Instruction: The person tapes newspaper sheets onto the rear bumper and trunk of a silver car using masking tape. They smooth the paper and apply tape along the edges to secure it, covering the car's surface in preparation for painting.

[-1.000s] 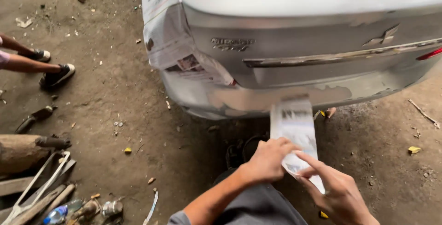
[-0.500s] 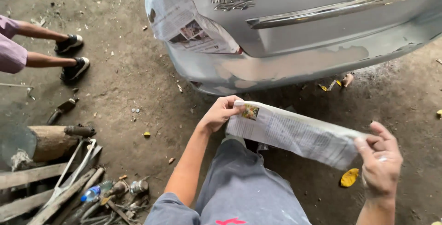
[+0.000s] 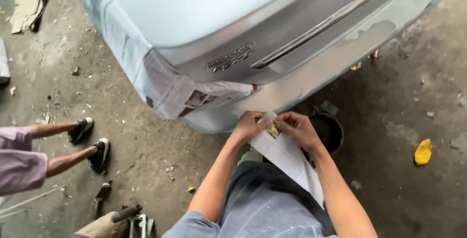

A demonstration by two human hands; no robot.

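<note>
Both of my hands hold the top edge of a sheet of newspaper (image 3: 287, 160) that hangs down over my lap. My left hand (image 3: 249, 123) pinches its upper left corner and my right hand (image 3: 300, 130) grips the edge just beside it, the fingers of both almost touching. They are right below the rear bumper of a silver car (image 3: 292, 77). Newspaper masking (image 3: 180, 92) is taped over the car's rear corner, just up and left of my left hand.
Another person's legs in dark shoes (image 3: 90, 143) and a pink garment are at the left. Tools and wood scraps (image 3: 121, 216) lie at the lower left. A dark round bucket (image 3: 331, 131) sits under the bumper beside my right hand. A yellow scrap (image 3: 423, 151) lies on the floor at the right.
My hands held the sheet stretched wide apart; now they have come together at one edge, close under the bumper. The view has moved nearer to the car.
</note>
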